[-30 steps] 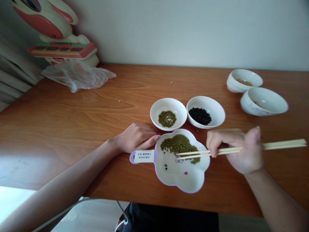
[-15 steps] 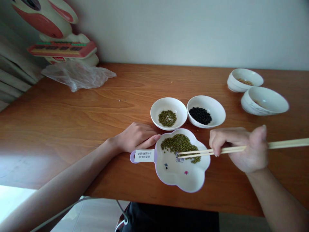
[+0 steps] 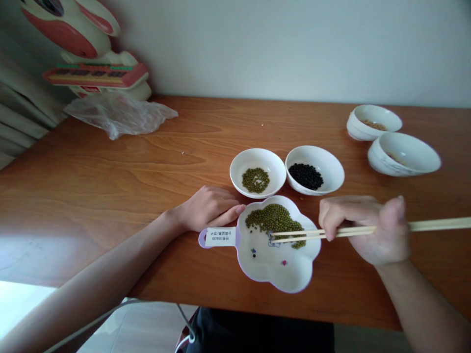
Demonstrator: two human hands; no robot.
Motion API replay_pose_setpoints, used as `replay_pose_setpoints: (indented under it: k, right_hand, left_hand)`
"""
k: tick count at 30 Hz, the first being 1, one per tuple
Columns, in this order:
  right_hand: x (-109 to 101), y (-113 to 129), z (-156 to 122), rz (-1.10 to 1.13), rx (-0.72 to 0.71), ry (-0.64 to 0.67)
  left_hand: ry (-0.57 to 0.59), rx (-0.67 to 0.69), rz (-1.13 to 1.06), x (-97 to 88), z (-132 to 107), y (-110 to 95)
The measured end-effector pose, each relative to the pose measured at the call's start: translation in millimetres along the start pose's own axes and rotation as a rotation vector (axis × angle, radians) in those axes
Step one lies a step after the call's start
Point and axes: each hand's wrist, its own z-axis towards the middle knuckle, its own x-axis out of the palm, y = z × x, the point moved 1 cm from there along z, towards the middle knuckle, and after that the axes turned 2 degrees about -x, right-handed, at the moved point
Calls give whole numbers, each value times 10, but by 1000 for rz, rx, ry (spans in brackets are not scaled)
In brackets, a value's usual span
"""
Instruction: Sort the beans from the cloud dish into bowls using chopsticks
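Note:
My right hand (image 3: 364, 225) is closed around a pair of chopsticks (image 3: 342, 231). Their tips, slightly apart, reach into a white flower-shaped dish (image 3: 274, 269) with a purple rim, at the edge of the green mung beans (image 3: 274, 215). Nothing shows clearly between the tips. One small black bean (image 3: 253, 255) lies by itself in the dish. Loosely curled on the table, my left hand (image 3: 211, 208) has its thumb against the dish's rim, above the labelled handle (image 3: 220, 237). What its hidden fingers hold, if anything, I cannot see.
Just beyond the dish stand a white bowl (image 3: 274, 162) with mung beans and another bowl (image 3: 334, 171) with black beans. Two more bowls (image 3: 390, 169) (image 3: 355, 128) are at the far right. A plastic bag (image 3: 125, 115) and a toy keyboard figure (image 3: 99, 73) occupy the back left.
The chopsticks have turned slightly, their back end now lower in the picture and the tips a little farther apart. My left hand and the dish stay where they were.

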Motion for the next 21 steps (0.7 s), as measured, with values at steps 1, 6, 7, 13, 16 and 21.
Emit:
replay_pose_setpoints:
  k: [1,6,7,13,16,21]
  right_hand:
    - [3,1,-1,-5,1,6]
    - [8,-4,-5,-18,-11,19]
    - [8,-7,-5,-16,-14,18]
    - [14,-25,-2,-2,-39,-4]
    - [17,-26,3,8,-55,-15]
    - [20,-20,2,7,-31,-4]
  left_hand:
    - [2,-1,1,-1,0,1]
    - [-8,5,-1,-16,6,-12]
    - [-14,9,-5,-19,9,-17]
    - [-9,12,-5,-18,14,-22]
    - [-4,5,4,-16,9,-15]
    - [-11,11,1,-15,10,-16]
